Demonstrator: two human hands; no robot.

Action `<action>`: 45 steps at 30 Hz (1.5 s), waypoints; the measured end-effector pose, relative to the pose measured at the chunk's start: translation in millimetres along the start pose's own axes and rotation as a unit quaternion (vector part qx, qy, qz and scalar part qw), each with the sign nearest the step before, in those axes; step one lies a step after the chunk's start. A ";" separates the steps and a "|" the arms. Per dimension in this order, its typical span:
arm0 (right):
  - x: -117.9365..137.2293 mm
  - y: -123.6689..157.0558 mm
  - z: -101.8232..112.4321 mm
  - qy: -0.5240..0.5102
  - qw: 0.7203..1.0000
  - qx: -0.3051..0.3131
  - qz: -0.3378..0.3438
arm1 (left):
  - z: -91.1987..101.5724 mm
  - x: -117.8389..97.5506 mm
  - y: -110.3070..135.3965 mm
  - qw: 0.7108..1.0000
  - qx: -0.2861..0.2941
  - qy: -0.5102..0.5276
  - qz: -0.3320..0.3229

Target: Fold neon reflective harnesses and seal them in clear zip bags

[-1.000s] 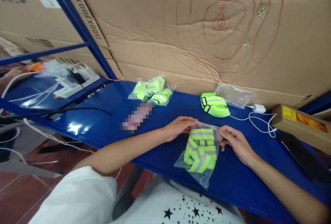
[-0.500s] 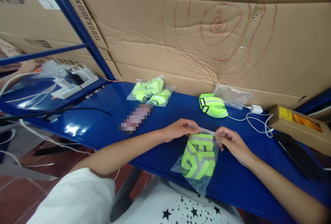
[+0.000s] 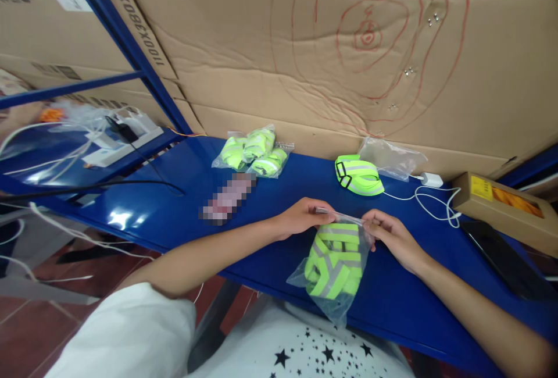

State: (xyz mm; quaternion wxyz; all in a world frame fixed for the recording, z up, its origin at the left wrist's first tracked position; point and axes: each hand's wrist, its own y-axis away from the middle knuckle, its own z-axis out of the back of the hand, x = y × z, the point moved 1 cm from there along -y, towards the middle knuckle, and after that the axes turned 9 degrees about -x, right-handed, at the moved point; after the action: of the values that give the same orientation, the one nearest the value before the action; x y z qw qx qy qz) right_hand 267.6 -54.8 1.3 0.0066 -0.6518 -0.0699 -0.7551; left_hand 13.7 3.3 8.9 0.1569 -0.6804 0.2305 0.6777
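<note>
A clear zip bag (image 3: 340,311) hangs over the front edge of the blue table, with a folded yellow-green reflective strap (image 3: 335,261) inside. My left hand (image 3: 307,217) pinches the left end of the bag's top strip. On the other end, my right hand (image 3: 387,232) grips the same strip between thumb and fingers. The strip is stretched nearly straight between both hands. Beyond them, a loose reflective strap with black buckles (image 3: 358,176) lies beside an unfilled clear bag (image 3: 390,158).
Several bagged straps (image 3: 257,152) are piled at the back, behind a blurred-out item (image 3: 229,199). To the right are a white charger with cable (image 3: 431,179), a cardboard box (image 3: 510,209) and a black phone (image 3: 505,259). A power strip (image 3: 126,142) with cables sits left.
Both hands keep their hold on the bag's top strip, with only a slight shift of the fingers. The camera view has tilted a little.
</note>
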 end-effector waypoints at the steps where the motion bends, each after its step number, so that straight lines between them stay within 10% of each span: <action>1: -0.1 0.1 -0.3 0.001 1.000 0.003 0.001 | 0.0 0.0 0.0 1.000 0.000 0.001 0.000; 45: -1.8 8.9 -12.5 0.096 0.993 0.064 0.033 | -7.9 -0.7 7.7 0.994 0.034 -0.084 -0.059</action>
State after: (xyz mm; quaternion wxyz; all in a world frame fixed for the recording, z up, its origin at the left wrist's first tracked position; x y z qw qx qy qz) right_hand 256.5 -65.2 -1.4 0.0796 -0.5765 -0.0957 -0.8076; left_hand 16.4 -7.3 10.7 0.2387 -0.6277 0.1986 0.7138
